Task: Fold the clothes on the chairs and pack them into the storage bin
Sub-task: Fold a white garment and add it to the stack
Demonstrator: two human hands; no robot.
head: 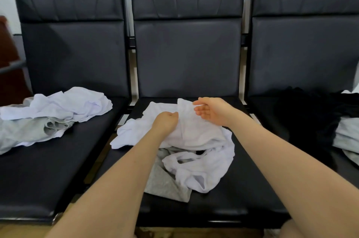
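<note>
Chairs: three black padded seats in a row; middle chair (186,49) directly ahead
Middle seat: crumpled white garment (196,136) lying on a grey garment (165,181); both unfolded
Left hand (165,122): fingers curled into the white cloth, grasping a bunch of it near the centre
Right hand (211,110): thumb and fingers pinching the raised far edge of the same white garment
Left chair (73,53): heap of white clothes (64,103) over grey ones (29,131)
Right chair (303,53): black clothing (310,113) beside a grey piece (347,134) at the frame edge
</note>
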